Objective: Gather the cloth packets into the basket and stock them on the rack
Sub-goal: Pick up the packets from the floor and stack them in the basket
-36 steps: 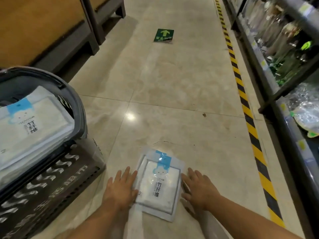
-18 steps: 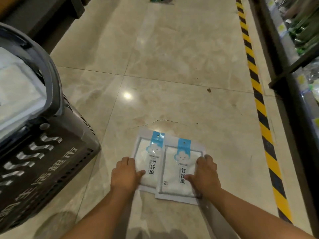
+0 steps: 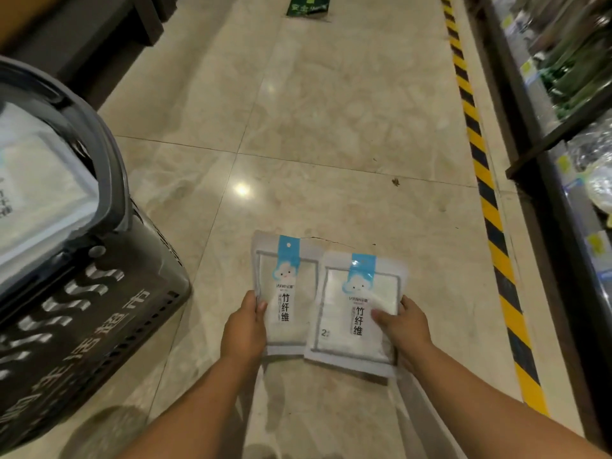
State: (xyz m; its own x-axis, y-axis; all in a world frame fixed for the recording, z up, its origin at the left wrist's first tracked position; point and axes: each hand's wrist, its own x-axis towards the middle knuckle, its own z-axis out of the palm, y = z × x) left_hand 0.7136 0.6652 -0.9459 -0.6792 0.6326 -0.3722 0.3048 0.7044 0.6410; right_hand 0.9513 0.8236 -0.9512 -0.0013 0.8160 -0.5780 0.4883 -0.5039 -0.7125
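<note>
- Polished beige floor tiles (image 3: 331,127) run down a shop aisle, with one yellow-and-black striped line (image 3: 483,180) along the right side.
- Two cloth packets lie low in front of the person: the left packet (image 3: 288,293) and the right packet (image 3: 351,326). Both are white with a blue cloud label, and the right one overlaps the left one's edge. Whether they rest on the tiles I cannot tell.
- Two hands are in view, one per packet. The left hand (image 3: 243,329) pinches the left packet's outer edge, thumb on its face.
- The right hand (image 3: 405,329) grips the right packet's outer edge, thumb laid across the front.
- One dark grey basket (image 3: 99,309) stands just to the left, with white packets inside (image 3: 36,180), too blurred to count.
- One rack (image 3: 563,134) lines the right wall.
- One green floor sign (image 3: 308,8) lies far up the aisle.
</note>
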